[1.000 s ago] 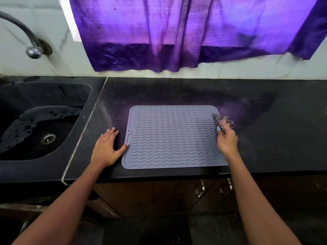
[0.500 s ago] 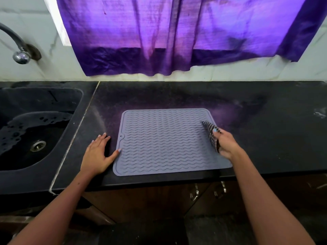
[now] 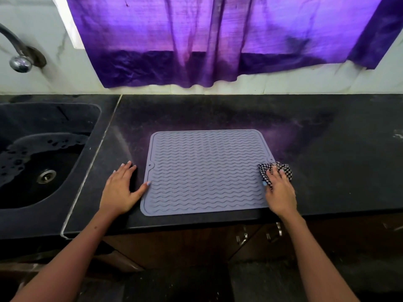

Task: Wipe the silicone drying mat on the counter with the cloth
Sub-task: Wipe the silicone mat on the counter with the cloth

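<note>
A grey silicone drying mat (image 3: 205, 171) with wavy ridges lies flat on the black counter (image 3: 327, 149), near its front edge. My right hand (image 3: 280, 192) sits at the mat's right edge and holds a black-and-white checked cloth (image 3: 265, 171), bunched under its fingers on the mat's right border. My left hand (image 3: 121, 190) lies flat on the counter just left of the mat, fingers straight, with the thumb tip touching the mat's left edge.
A dark sink (image 3: 39, 162) with foamy water and a drain lies at the left, with a metal tap (image 3: 19, 59) above it. A purple curtain (image 3: 218, 40) hangs over the back wall. Cabinet doors with handles (image 3: 259, 235) are below the counter.
My right hand has turned palm-down and pressed the cloth flatter at the mat's right edge. The left hand has stayed beside the mat. The camera view shifted slightly.
</note>
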Tool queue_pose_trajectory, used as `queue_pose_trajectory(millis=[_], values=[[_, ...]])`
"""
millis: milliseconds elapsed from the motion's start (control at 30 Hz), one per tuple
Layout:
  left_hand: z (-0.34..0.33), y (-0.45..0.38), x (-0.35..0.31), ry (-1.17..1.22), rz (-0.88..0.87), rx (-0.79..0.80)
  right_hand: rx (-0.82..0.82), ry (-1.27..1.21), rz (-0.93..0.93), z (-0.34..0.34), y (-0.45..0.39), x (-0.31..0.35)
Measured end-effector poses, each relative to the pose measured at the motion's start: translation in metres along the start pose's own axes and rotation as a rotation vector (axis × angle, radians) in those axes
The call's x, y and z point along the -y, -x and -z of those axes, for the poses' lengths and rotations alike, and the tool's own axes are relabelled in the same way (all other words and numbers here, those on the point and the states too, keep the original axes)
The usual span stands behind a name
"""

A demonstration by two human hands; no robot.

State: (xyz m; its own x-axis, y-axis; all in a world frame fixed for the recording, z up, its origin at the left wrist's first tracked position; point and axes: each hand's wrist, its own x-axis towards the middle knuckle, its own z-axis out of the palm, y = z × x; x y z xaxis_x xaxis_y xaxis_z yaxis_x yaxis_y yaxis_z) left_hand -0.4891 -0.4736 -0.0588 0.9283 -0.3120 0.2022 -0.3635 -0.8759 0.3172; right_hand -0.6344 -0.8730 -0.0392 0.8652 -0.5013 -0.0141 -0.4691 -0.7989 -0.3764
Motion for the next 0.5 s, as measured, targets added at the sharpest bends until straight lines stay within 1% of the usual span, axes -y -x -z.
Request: queue_pose_trajectory(millis=[33,100,133,167,200,233,267,300,367,433,500], values=[[0.001,0.0,0.0,0.0,0.001,0.002,0.055,-0.103,-0.022,0.008,-0.009,-0.003],[0.001,0.0,-0.001,-0.007,0.001,0.011,0.139,-0.464,-0.149,0.03,-0.027,-0.002],[0.001,0.001,-0.001,-0.006,0.002,0.011,0.116,-0.668,-0.216,0.042,-0.033,0.005],[0.002,0.001,-0.002,-0.001,0.004,0.012,0.034,-0.811,-0.268,0.05,-0.04,0.014],[0.003,0.001,-0.002,0.003,0.006,0.013,-0.072,-0.831,-0.304,0.056,-0.048,0.023],[0.003,0.001,-0.002,0.006,0.007,0.014,-0.164,-0.723,-0.312,0.057,-0.053,0.033],[0.002,0.001,-0.001,0.008,0.008,0.015,-0.221,-0.57,-0.296,0.054,-0.056,0.042],[0.002,0.001,-0.001,0.009,0.01,0.015,-0.234,-0.434,-0.245,0.048,-0.057,0.052],[0.002,0.001,0.0,0.013,0.013,0.015,-0.135,-0.255,-0.13,0.025,-0.056,0.06],[0.002,0.0,0.001,0.019,0.011,0.013,-0.012,-0.056,-0.074,-0.003,-0.049,0.059],[0.0,0.0,0.002,0.015,0.009,0.01,0.013,0.109,-0.043,-0.016,-0.046,0.055]])
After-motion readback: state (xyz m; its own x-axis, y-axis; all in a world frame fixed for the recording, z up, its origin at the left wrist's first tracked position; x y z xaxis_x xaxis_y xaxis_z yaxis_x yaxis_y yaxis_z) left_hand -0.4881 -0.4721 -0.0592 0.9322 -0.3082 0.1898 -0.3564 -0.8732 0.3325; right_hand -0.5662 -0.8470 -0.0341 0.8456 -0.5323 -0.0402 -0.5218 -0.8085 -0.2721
